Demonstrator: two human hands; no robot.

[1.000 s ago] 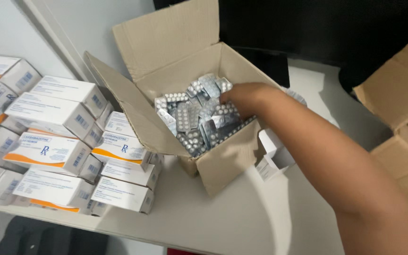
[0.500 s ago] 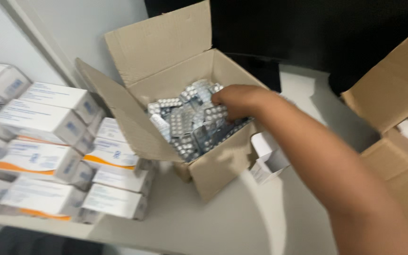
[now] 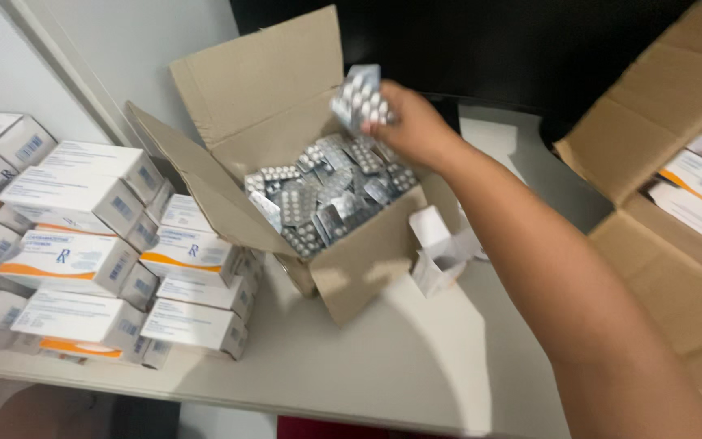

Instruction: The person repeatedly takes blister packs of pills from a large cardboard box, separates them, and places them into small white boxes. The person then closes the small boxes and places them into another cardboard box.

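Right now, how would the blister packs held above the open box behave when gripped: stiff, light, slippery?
The blister packs look thin and foil-backed, so probably light and slightly bendable. Their shiny surfaces could slide, since the right hand pinches several together.

Shiny silver foil on the blister strips [image 3: 359, 97] in the right hand [image 3: 412, 126], and the same glinting foil on the heap [image 3: 327, 195] in the matt brown corrugated cardboard box [image 3: 262, 89]. Smooth white paperboard cartons [image 3: 75, 260], faint sheen, are stacked on a smooth, matt pale table [image 3: 383, 358].
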